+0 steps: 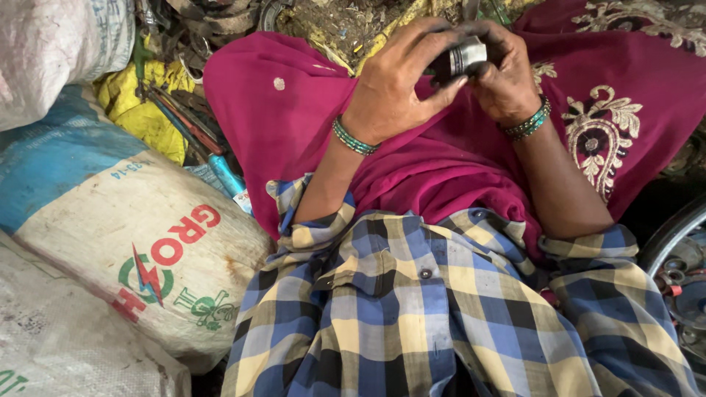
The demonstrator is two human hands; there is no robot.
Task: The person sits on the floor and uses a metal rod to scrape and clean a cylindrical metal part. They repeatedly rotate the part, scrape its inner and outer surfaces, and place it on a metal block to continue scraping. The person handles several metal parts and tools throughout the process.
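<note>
Checked shirt [412, 309] low; both hands [448, 81] curled round small metal cyl. [462, 57].

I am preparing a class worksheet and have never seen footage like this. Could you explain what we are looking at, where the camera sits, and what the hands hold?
There is one picture, taken by a camera worn on a person's head and looking down at their own lap. No machine is involved: the work is done with two bare hands. The left hand and the right hand together grip a small metal cylinder, shiny with dark parts. Both wrists carry teal bangles. The person wears a checked shirt and a magenta embroidered cloth over the lap. To the left lie stuffed woven sacks, a yellow bag and some long hand tools. A wheel rim shows at the right edge.
</note>
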